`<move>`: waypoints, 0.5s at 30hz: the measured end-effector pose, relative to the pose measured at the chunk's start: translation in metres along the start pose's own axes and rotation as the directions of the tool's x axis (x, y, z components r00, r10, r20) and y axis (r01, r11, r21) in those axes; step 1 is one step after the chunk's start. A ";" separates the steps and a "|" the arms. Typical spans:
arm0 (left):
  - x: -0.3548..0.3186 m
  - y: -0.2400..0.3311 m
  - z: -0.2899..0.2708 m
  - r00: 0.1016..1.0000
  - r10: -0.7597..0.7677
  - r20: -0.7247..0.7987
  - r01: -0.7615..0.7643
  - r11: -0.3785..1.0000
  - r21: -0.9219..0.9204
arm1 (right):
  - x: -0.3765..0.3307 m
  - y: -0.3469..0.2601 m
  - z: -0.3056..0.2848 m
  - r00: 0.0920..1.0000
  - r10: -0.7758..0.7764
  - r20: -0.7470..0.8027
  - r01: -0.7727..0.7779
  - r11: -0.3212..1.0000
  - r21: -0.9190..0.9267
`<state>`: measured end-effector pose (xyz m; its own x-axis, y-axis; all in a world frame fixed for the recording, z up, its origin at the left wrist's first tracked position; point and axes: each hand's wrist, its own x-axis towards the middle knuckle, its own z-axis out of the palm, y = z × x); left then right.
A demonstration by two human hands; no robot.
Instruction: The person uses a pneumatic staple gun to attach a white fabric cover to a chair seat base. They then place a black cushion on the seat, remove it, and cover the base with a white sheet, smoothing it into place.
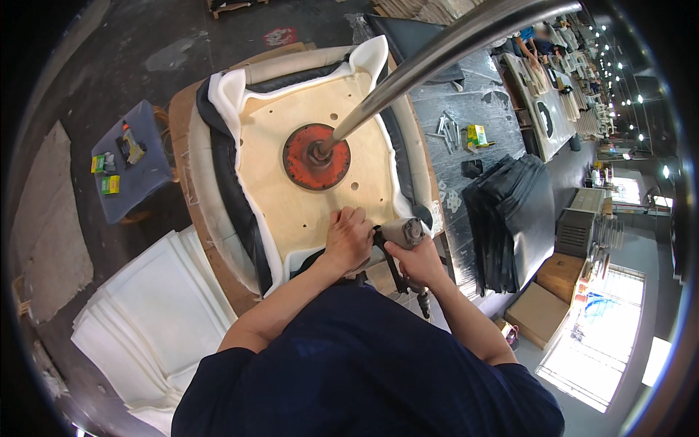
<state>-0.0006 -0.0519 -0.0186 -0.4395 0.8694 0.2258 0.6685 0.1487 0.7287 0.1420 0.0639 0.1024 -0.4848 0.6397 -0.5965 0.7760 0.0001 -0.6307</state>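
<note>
A light plywood seat board (280, 211) lies on white foam (251, 218), with a black cover (247, 200) showing around its sides. Pressing on the middle of the board is a round red plate (298, 166) at the end of a slanted metal shaft (437, 58). My left hand (349, 237) is closed at the near edge of the board, its fingers curled over the black cover there; what lies under the fingers is mostly hidden. In my right hand (419, 264) is a staple gun (403, 232), held just right of the left hand, its nose close to that edge.
To the right, a plastic-covered table (484, 91) carries loose staple strips (448, 132), a small yellow-green box (477, 135) and stacked black sheets (510, 218). White foam sheets (160, 313) are piled at the left. A stool (138, 175) holds a tool and small boxes.
</note>
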 end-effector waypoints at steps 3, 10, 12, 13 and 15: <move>0.000 0.001 0.001 1.000 0.004 -0.005 -0.004 1.000 0.009 | 0.003 0.001 -0.002 0.999 -0.037 -0.021 0.036 0.999 -0.040; -0.022 0.009 -0.036 0.983 -0.081 0.162 0.041 0.971 0.237 | 0.012 0.007 -0.004 0.998 -0.036 -0.053 0.035 0.999 -0.023; -0.042 0.009 -0.073 0.933 -0.160 0.321 0.046 0.941 0.337 | 0.020 0.018 -0.008 0.992 -0.112 -0.050 0.104 0.984 -0.143; -0.053 0.005 -0.088 0.916 -0.192 0.353 0.057 0.931 0.359 | 0.022 0.018 -0.008 0.991 -0.123 -0.052 0.112 0.978 -0.174; -0.068 -0.003 -0.108 0.879 -0.254 0.403 0.079 0.912 0.402 | 0.024 0.013 -0.011 0.993 -0.107 -0.050 0.094 0.972 -0.217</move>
<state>-0.0375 -0.1628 0.0336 -0.3138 0.9168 -0.2471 0.8162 0.3934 0.4230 0.1454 0.0877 0.0856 -0.5444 0.6740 -0.4994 0.7958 0.2268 -0.5615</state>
